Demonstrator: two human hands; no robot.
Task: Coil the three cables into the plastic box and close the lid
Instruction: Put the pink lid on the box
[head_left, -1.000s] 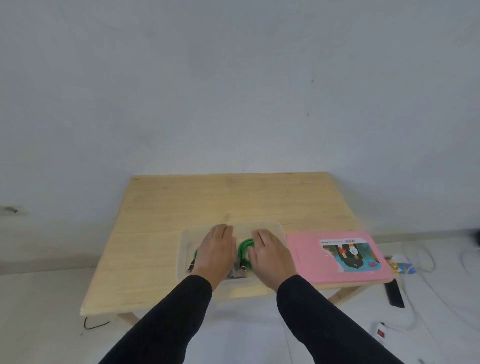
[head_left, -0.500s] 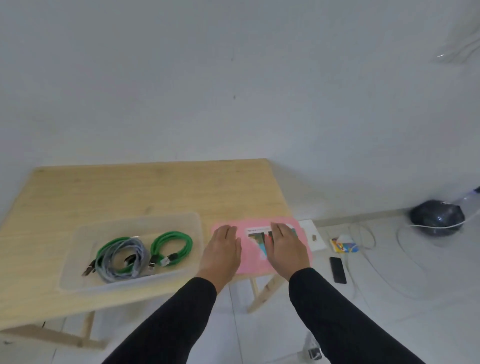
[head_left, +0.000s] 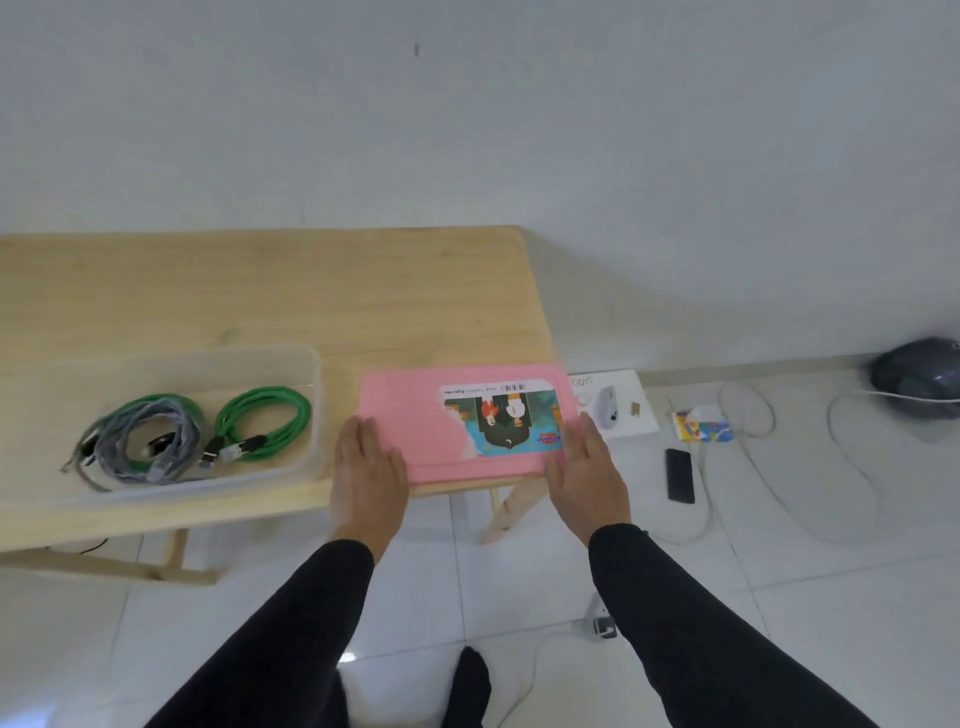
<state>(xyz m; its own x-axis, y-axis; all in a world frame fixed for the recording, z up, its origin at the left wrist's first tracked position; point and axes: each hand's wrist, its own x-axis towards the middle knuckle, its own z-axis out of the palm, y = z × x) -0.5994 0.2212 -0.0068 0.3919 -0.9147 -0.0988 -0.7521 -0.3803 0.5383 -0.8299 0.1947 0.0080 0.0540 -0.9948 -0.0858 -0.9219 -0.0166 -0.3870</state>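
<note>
A: Item 1, far L?
B: Clear plastic box (head_left: 306, 395), open-top, no lid on it, sits on the wooden table (head_left: 270, 291) twd the near edge. Contents: three coiled cables. L coil = green cable (head_left: 132, 404) w/ grey cable (head_left: 171, 447) lying over and through it; can't tell exactly where one ends and the other starts. R coil = second green cable (head_left: 283, 421), separate loop, its plugs (head_left: 234, 451) resting on the box floor between the two coils.

A: Next, moving R?
B: Left hand (head_left: 369, 478), palm down, fingers straight and close together, fingertips on the L end of the pink lid (head_left: 405, 415). Black sleeve (head_left: 291, 623) to the wrist.

A: The lid itself?
B: Flat on the table's R corner, just beside the box, not touching it as far as I can see. Its near edge slightly overhangs the table edge. Printed label (head_left: 504, 421) on the R half, pic upside-down from this view, barcode strip at the far side.

A: Then?
B: Right hand (head_left: 592, 475), palm down, fingers together, against the lid's R end. Whether either hand actually grips underneath: can't tell.

A: Off-table, R side?
B: On the tiled floor (head_left: 779, 597): white carton (head_left: 623, 395) w/ product pic, colourful packet (head_left: 701, 428), black phone (head_left: 679, 475), loose white cords (head_left: 758, 467), dark round object (head_left: 917, 376) at far R, blurred.
</note>
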